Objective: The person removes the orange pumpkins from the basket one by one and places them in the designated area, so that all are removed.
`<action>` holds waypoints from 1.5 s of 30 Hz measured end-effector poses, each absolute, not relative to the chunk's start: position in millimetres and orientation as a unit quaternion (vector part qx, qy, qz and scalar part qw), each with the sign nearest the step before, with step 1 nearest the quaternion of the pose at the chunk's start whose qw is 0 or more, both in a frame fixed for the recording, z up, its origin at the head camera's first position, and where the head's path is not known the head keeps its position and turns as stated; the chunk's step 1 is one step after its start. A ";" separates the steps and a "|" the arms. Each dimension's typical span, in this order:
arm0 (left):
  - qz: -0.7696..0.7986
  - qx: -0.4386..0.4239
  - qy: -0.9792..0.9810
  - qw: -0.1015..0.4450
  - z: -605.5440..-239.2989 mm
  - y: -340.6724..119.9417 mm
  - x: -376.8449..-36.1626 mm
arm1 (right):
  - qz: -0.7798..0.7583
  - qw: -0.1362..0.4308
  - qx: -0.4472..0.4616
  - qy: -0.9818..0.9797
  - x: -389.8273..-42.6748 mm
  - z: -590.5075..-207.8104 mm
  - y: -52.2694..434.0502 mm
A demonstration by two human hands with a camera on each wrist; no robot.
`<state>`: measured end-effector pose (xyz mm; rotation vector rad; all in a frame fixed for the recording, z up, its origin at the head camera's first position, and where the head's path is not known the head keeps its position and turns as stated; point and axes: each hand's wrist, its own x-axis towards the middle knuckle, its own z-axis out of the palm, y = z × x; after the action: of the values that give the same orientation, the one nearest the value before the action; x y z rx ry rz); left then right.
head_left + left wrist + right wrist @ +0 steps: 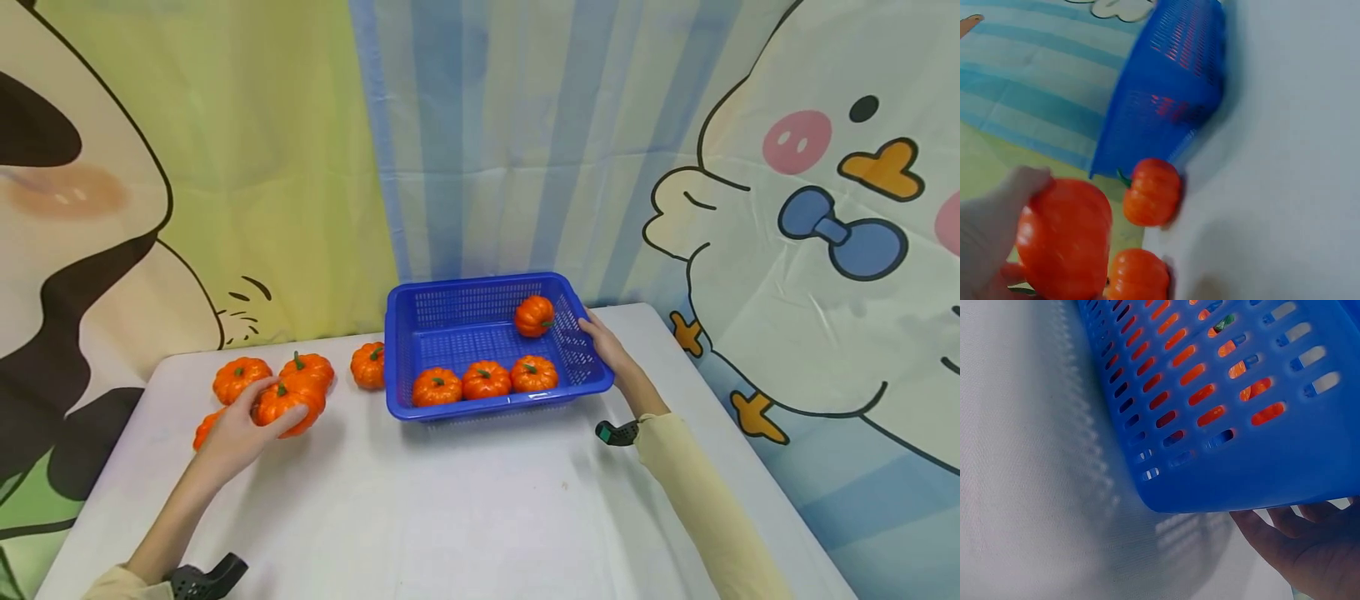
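Observation:
My left hand (238,433) grips a small orange toy pumpkin (277,406) with a green stem, thumb and fingers on its sides. In the head view this pumpkin overlaps another pumpkin (311,367) behind it. More pumpkins lie beside the hand, one (240,377) behind it and one (204,429) partly hidden by it. At the right end of a blue plastic basket (465,342), my right hand (609,346) holds the rim, its fingertips hidden behind the wall in the right wrist view. Inside stand several pumpkins (486,381) along the front and one (534,317) at the back right.
One more pumpkin (367,367) sits against the basket's left side. The white table (480,508) meets a printed cartoon curtain (495,150) at the back. A black wrist camera (618,432) is strapped to the right wrist, and another (208,577) to the left.

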<state>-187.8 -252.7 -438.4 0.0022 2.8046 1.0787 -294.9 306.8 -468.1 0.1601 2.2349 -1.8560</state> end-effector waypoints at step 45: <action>0.239 0.072 0.967 -0.056 -443.0 -229.4 -154.2 | -0.654 0.139 0.053 0.742 -282.9 -445.4 298.6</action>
<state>-154.2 -229.4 -443.0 0.2341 3.1508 0.7790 -282.9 298.6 -445.4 0.1542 2.1443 -1.8890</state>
